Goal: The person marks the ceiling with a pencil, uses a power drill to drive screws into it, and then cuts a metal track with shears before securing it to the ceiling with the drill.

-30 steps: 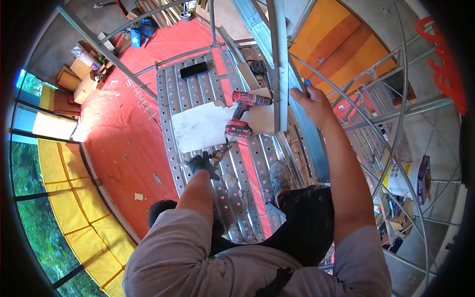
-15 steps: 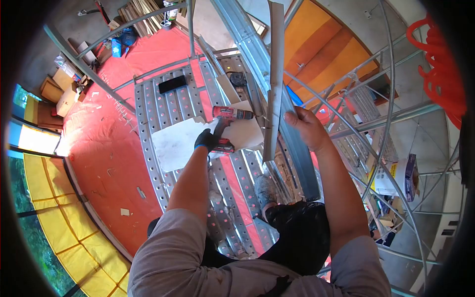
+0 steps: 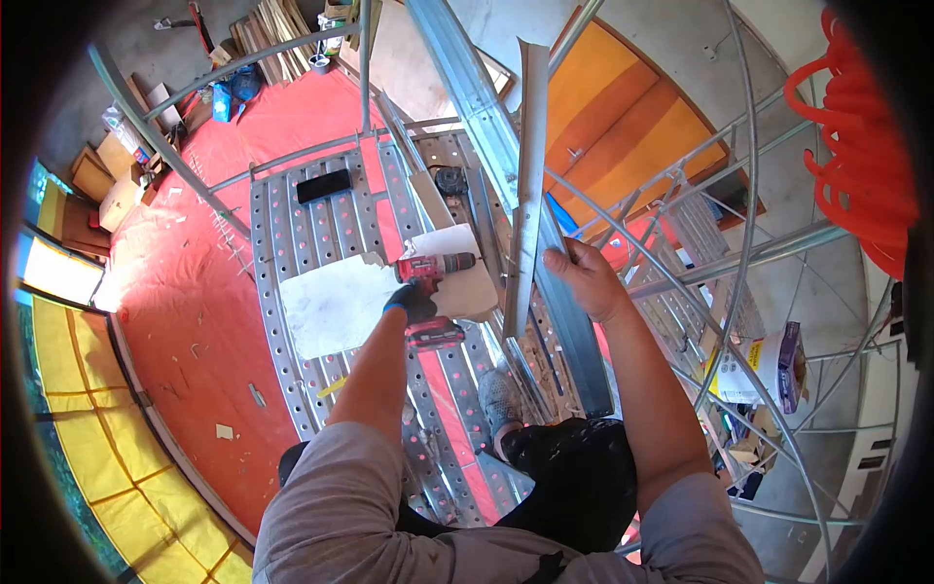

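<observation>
My left hand, in a dark glove, is closed around the handle of a red and black cordless drill. The drill points right, over a torn white sheet on the perforated metal platform. My bare right hand grips the edge of a long galvanized metal channel, thumb on top. This channel slants from the top of the view down to my knee. A narrower metal strip lies against its left side, just left of my right hand.
On the platform are a black phone and a black tape measure. Scaffold rails rise around it. Red sheeting covers the floor at left; red coiled tubing hangs at right.
My left hand has shifted right onto the drill's handle, wrapping it more fully. The whole view has moved slightly. My right hand keeps its hold on the channel.
</observation>
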`<state>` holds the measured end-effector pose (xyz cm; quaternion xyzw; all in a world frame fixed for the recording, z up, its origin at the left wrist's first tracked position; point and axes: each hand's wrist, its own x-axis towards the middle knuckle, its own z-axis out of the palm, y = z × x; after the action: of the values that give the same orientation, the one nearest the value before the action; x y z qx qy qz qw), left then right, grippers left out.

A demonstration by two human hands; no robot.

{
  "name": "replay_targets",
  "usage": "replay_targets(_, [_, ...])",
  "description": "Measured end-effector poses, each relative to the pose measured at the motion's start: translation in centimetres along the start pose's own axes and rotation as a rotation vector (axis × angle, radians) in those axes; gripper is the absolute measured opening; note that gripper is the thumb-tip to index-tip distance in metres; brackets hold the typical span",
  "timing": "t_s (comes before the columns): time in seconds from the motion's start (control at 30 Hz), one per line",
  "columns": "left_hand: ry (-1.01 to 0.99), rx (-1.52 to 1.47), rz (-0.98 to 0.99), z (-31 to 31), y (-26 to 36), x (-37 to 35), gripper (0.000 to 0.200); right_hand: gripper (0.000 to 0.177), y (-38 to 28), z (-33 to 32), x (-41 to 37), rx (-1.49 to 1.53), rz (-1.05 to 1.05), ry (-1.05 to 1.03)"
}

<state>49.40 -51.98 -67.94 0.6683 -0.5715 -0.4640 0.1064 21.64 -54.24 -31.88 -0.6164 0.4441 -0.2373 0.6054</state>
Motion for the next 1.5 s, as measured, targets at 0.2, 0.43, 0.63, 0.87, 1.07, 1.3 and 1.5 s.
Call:
replay_targets(0.2, [0.114,-0.235,0.006,-0.3,2.8,-3.7,0.041,0.044,-0.2,0.1,0.4,-0.391,-0.176,0.195])
replay_targets(0.43, [0.380,0.115,0.448,-14.3,11.8,-10.3,0.020,0.043,0.9,-0.8,-0.1,-0.166,-0.170,0.216])
replay_targets(0.63, [0.458,-0.517,0.354,-23.1,19.1,-23.2,0.018,0.047,-0.2,-1.0,-0.4,0.098,-0.191,0.156])
replay_targets(0.87, [0.264,-0.851,0.598,-22.7,18.9,-32.9,0.015,0.045,-4.4,1.3,-3.2,0.288,-0.253,0.076])
replay_targets(1.07, [0.588,-0.262,0.670,-20.0,17.0,-36.8,0.018,0.047,-7.7,3.6,-5.2,0.220,-0.272,0.108])
replay_targets(1.3, [0.660,-0.074,0.649,-17.4,14.4,-38.0,0.016,0.052,-5.9,5.8,-4.3,0.130,-0.348,0.036])
replay_targets(1.5, [0.583,-0.404,0.739,-16.5,15.4,-38.0,0.016,0.049,-4.6,4.5,-3.2,-0.052,-0.288,0.085])
